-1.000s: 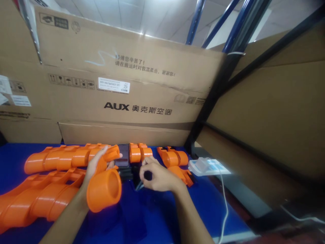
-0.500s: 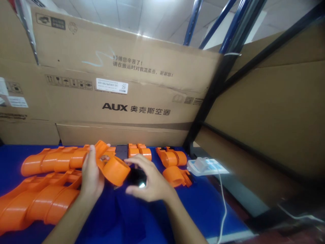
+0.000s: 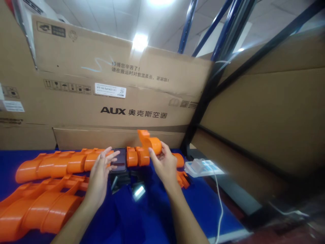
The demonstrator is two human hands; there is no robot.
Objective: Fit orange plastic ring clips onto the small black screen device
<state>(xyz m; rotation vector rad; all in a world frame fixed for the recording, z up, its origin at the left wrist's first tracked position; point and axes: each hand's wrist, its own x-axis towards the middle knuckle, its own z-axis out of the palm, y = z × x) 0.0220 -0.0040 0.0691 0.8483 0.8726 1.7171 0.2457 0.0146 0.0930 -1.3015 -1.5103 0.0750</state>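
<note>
My right hand (image 3: pixel 166 166) grips an orange plastic ring-shaped part (image 3: pixel 154 145) with a projecting tab, lifted above the blue surface. My left hand (image 3: pixel 98 178) holds nothing, its fingers spread beside a dark phone-like slab (image 3: pixel 123 156). Two similar orange parts (image 3: pixel 132 158) stand right of the slab, just behind the held piece. Further right, more orange parts (image 3: pixel 179 160) are partly hidden by my right hand. To the left, a back row of orange rings (image 3: pixel 53 165) and a nearer row (image 3: pixel 50 207) lie nested together.
A blue surface (image 3: pixel 203 211) carries the parts. Small dark pieces, one shiny (image 3: pixel 138 192), lie between my arms. A white power strip (image 3: pixel 201 167) with a plug and white cable (image 3: pixel 220 206) sits right. Cardboard (image 3: pixel 76 108) walls the back; a dark rack post (image 3: pixel 200 112) stands right.
The orange part has passed from my left hand to my right hand and moved right and up. My left hand has opened. The view has shifted slightly.
</note>
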